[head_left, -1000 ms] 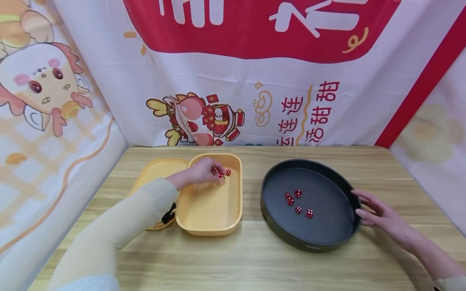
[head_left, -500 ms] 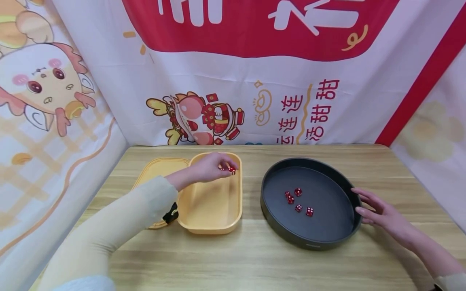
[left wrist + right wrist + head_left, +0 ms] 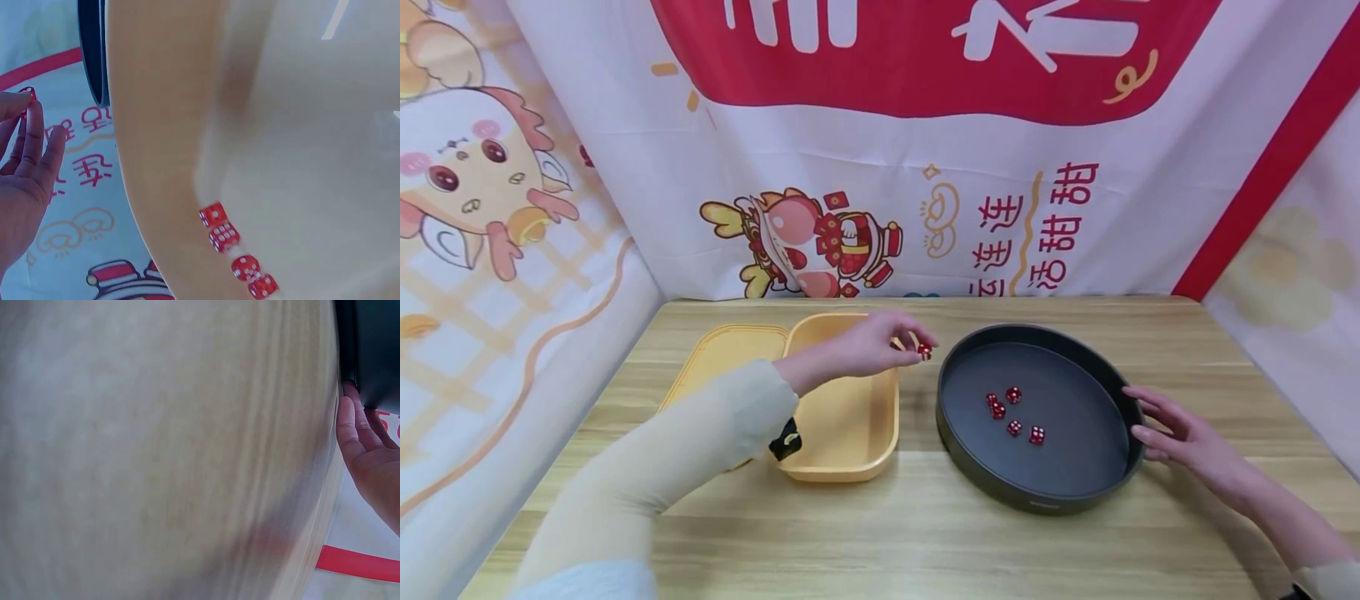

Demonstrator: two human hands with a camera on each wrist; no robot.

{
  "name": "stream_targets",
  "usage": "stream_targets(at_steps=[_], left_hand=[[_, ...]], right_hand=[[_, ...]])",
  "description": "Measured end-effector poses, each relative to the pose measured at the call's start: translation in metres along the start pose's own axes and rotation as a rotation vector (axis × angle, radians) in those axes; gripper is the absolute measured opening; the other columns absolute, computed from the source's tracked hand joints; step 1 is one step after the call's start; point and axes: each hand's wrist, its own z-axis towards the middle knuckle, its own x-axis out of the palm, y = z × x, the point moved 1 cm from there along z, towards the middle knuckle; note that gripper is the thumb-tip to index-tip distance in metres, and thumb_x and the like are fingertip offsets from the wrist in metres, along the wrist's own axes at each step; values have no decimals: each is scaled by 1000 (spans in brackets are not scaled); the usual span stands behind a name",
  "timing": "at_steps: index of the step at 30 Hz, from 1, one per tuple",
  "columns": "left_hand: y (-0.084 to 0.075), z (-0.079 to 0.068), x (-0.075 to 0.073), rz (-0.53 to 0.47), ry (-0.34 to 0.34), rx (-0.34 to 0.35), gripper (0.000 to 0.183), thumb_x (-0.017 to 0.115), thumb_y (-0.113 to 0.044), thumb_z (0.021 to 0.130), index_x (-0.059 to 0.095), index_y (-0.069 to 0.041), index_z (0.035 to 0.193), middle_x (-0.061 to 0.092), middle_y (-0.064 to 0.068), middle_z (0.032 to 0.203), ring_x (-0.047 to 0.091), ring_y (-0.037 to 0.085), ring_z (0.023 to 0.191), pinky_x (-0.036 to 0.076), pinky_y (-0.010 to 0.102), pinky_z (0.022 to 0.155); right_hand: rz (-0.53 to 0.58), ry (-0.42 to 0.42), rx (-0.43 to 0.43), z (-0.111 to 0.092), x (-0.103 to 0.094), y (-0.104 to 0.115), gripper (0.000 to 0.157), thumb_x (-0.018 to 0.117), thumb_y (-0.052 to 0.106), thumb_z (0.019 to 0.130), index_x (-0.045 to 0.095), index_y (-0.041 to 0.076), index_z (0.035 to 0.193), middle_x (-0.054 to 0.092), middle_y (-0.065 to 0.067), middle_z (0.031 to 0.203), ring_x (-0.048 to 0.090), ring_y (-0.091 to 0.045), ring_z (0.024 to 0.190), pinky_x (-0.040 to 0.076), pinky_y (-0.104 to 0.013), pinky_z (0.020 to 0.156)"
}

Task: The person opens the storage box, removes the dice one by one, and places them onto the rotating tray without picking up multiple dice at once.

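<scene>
My left hand [image 3: 876, 346] pinches a red die [image 3: 925, 351] with white pips at its fingertips, over the gap between a yellow box [image 3: 850, 473] and a round dark pan [image 3: 1075, 375]. Inside the box, several more red dice [image 3: 224, 236] lie along the wall in the left wrist view; the left arm hides them in the head view. Several red dice [image 3: 1036, 435] rest on the pan's floor, left of its middle. At the pan's right rim, my right hand [image 3: 1198, 454] touches the edge with nearly straight fingers [image 3: 362, 425].
The box's yellow lid [image 3: 730, 354] lies to its left, partly under the left sleeve [image 3: 700, 433]. A wood-grain table [image 3: 880, 542] carries everything. Printed cloth [image 3: 820, 150] hangs behind the table and along both sides.
My left hand has lifted the die out of the box and carried it right, past the box's rim toward the pan. The right hand and the pan have stayed in place.
</scene>
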Motion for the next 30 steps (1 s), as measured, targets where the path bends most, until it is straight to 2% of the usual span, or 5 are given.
stream_targets(at_steps=[7,16,22,30], left_hand=[[-12,21,19,-10,53,25,22,69,-4,89,71,-7,111,67,0,103,63,10,88,52,22,76],[-15,48,39,0,127,54,23,72,-5,87,72,-8,110,68,-3,96,62,8,83,51,20,74],[-17,57,52,52,198,52,24,72,-6,87,72,-7,111,66,-4,95,60,8,80,49,18,73],[-19,65,73,68,311,53,22,74,-4,86,73,-5,108,68,-2,92,61,6,77,50,16,71]], right_hand=[[13,3,-3,-2,0,-4,54,48,7,102,30,15,152,34,18,135,37,18,112,53,-24,79],[15,-3,10,-2,1,-4,54,49,8,102,30,15,152,34,14,137,37,18,112,53,-25,79],[12,2,15,-2,0,-3,54,48,8,102,29,16,153,32,8,140,36,18,112,53,-25,80],[22,9,4,0,0,-2,55,48,7,102,29,16,153,33,14,138,37,18,112,52,-24,80]])
